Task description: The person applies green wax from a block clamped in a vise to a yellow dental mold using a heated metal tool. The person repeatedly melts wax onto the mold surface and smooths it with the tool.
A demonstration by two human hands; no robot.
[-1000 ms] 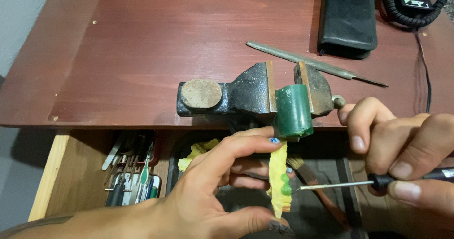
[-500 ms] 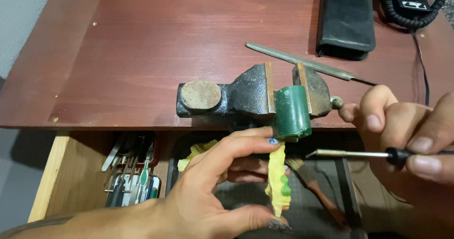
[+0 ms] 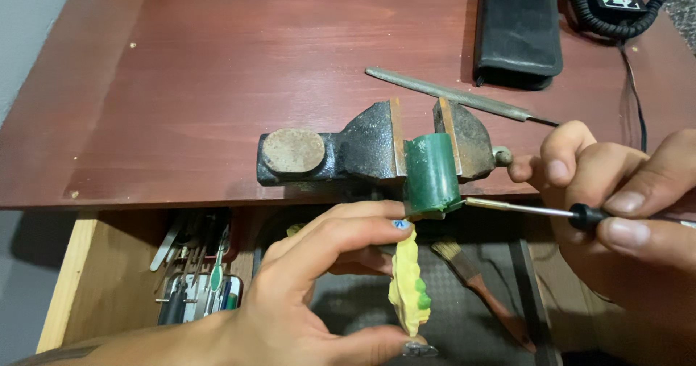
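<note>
A green cylinder (image 3: 431, 172) is clamped between the jaws of a small dark bench vise (image 3: 362, 152) at the front edge of the reddish wooden table (image 3: 203, 83). My right hand (image 3: 623, 214) grips a thin tool with a black handle and a metal shaft (image 3: 518, 208); the shaft's tip touches the lower right end of the cylinder. My left hand (image 3: 304, 293) is below the vise, pinching a yellow cloth-like piece with green marks (image 3: 408, 293) between index finger and thumb, the fingertip close under the cylinder.
A long metal file (image 3: 449, 94) lies behind the vise. A black case (image 3: 516, 25) and a black device with a coiled cable (image 3: 616, 7) sit at the far right. Below, an open drawer (image 3: 80, 279) holds several small tools, and a brush (image 3: 475, 286) lies on a grey mat.
My right hand has moved up and left, bringing the tool's tip from below the cylinder onto its lower right end. My left hand has stayed with the yellow piece.
</note>
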